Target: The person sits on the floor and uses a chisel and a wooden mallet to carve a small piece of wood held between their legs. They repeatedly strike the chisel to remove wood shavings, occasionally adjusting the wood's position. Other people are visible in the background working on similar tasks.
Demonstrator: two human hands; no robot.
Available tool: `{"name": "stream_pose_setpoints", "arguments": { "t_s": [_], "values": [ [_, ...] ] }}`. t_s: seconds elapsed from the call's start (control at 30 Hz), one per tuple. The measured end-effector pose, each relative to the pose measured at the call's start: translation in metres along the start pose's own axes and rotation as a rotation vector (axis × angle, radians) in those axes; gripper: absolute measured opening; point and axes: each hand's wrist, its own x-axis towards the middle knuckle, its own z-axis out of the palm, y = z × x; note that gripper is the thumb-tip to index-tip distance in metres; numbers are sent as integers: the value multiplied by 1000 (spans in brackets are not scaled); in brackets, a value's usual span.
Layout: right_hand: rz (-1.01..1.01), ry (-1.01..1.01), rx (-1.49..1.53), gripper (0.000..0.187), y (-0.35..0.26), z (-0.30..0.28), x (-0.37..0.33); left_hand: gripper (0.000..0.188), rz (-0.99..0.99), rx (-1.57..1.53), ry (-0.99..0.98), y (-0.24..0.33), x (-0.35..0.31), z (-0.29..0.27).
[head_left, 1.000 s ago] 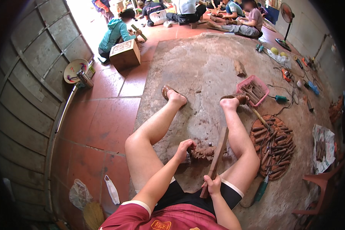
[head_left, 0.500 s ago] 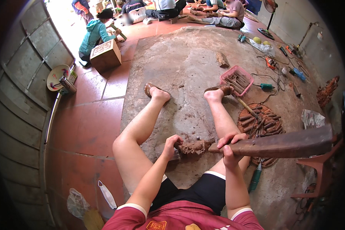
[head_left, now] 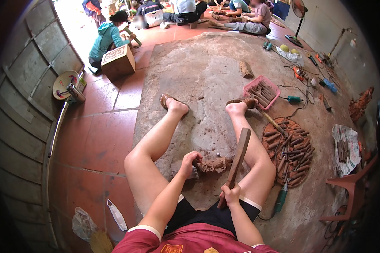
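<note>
My right hand (head_left: 231, 195) is wrapped round the lower end of a long dark wooden bar (head_left: 240, 154), which slants up and away over my right thigh. My left hand (head_left: 191, 162) is closed, fingers curled, at the left end of a rough carved piece of brown wood (head_left: 215, 165). What lies inside those fingers is hidden. A greyish block (head_left: 179, 168) sits on the floor beside that hand, between my legs. The bar passes by the right end of the carved wood, and I cannot tell whether they touch.
By my right leg a round tray (head_left: 300, 180) bears many chisel-like tools, with a green power tool (head_left: 281, 198) near it. Farther off stand a pink basket (head_left: 278, 90) of sticks, corded tools, a wood chunk (head_left: 245, 69) and a reddish stool (head_left: 352, 183). Several people sit at the back.
My right hand has come down and left, toward my lap. The wooden bar has swung from pointing right to standing steeply. My left hand stays nearly in place.
</note>
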Motion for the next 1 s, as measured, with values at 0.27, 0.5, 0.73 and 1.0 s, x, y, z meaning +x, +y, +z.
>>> {"name": "stream_pose_setpoints", "arguments": {
  "t_s": [0.27,0.5,0.73,1.0],
  "values": [
    [55,18,7,12,2,-1,13,40,18,52,-34,-6,3,-6],
    [117,-19,4,14,11,-2,14,55,5,22,-16,-4,-3,3],
    [117,-19,-19,14,9,1,12,64,49,17,-68,-9,-3,-2],
    [131,-12,7,12,10,0,15,45,12,20,-58,-2,0,0]
  ]
}}
